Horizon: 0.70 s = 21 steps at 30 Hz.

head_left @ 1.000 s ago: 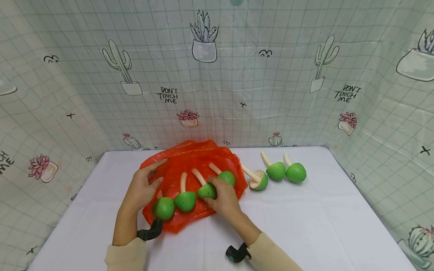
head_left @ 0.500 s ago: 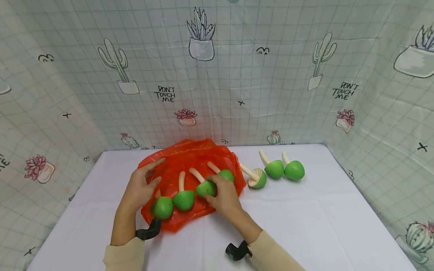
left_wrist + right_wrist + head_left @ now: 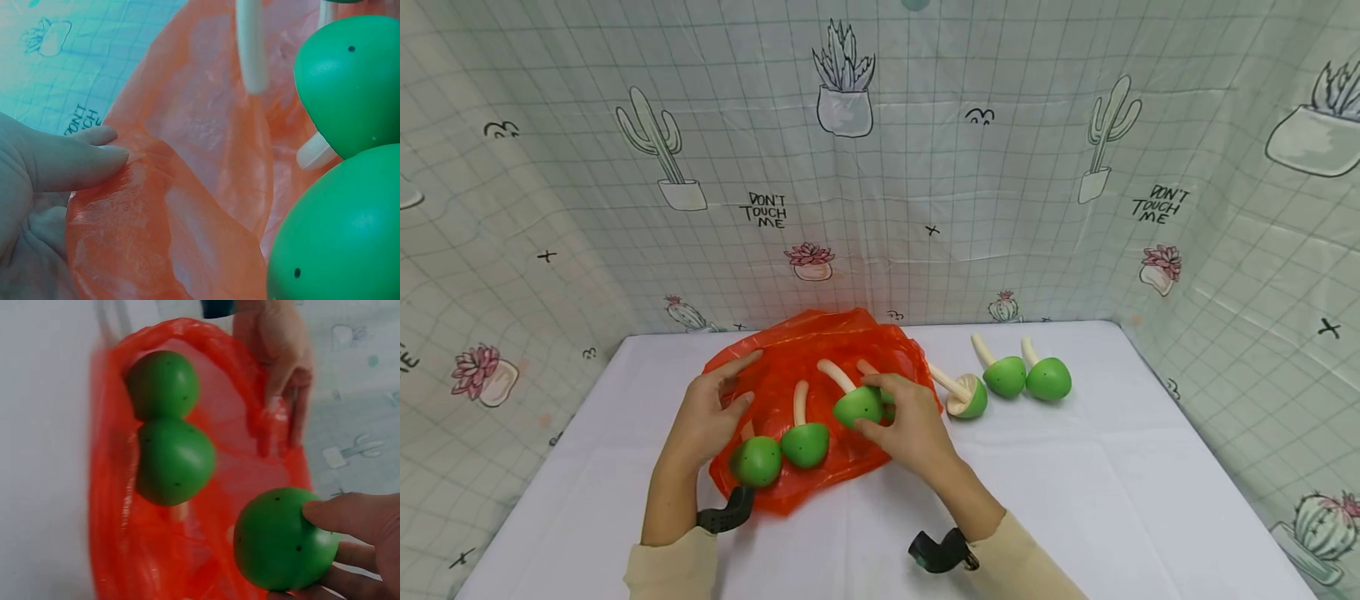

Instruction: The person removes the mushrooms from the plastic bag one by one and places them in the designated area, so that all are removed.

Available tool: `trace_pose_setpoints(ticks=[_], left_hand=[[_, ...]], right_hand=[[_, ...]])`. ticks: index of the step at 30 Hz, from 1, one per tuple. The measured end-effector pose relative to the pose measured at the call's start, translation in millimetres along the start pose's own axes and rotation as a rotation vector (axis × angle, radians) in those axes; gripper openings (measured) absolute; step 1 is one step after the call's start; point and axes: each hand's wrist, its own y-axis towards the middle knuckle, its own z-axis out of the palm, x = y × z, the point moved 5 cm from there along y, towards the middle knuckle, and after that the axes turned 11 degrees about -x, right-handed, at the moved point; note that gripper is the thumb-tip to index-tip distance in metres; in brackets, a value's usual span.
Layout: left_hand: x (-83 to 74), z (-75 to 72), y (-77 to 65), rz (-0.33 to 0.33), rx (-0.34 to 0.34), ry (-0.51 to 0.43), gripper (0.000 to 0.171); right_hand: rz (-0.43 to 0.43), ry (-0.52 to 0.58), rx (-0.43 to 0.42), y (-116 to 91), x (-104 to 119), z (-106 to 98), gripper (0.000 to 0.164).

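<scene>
A red plastic bag (image 3: 786,343) lies spread at the left of the table. My left hand (image 3: 709,421) grips its left edge, the thumb (image 3: 94,165) on one side of the film and fingers behind. My right hand (image 3: 917,427) pinches the green cap of a toy mushroom (image 3: 854,407), its cream stem pointing away from me. In the right wrist view that held mushroom (image 3: 275,540) is over the bag. Two more mushrooms, one at the front left (image 3: 757,461) and one beside it (image 3: 806,444), rest in the bag. Another mushroom (image 3: 867,367) is mostly hidden behind my right hand.
To the right of the bag, three more toy mushrooms lie on the white tablecloth (image 3: 1075,483): one on its side (image 3: 967,397), one in the middle (image 3: 1005,377) and one farthest right (image 3: 1049,379). A cactus-print cloth wall (image 3: 910,183) stands behind and at both sides.
My right hand has moved slightly right, raising the pinched mushroom a little away from its former place. My left hand keeps its hold at the bag's edge. The view has shifted slightly.
</scene>
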Motion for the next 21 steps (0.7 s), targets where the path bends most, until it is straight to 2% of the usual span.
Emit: trace_pose_setpoints(ticks=[8, 16, 21], left_hand=[[-0.5, 0.5, 0.0, -0.004, 0.003, 0.005, 0.057], [-0.5, 0.6, -0.8, -0.022, 0.01, 0.011, 0.058], [-1.5, -0.3, -0.7, -0.021, 0.003, 0.017, 0.058]], right_hand=[[0.068, 0.221, 0.056, 2, 17, -23, 0.055], [0.034, 0.203, -0.003, 2, 32, -58, 0.049], [0.029, 0.251, -0.035, 6, 32, -80, 0.049]])
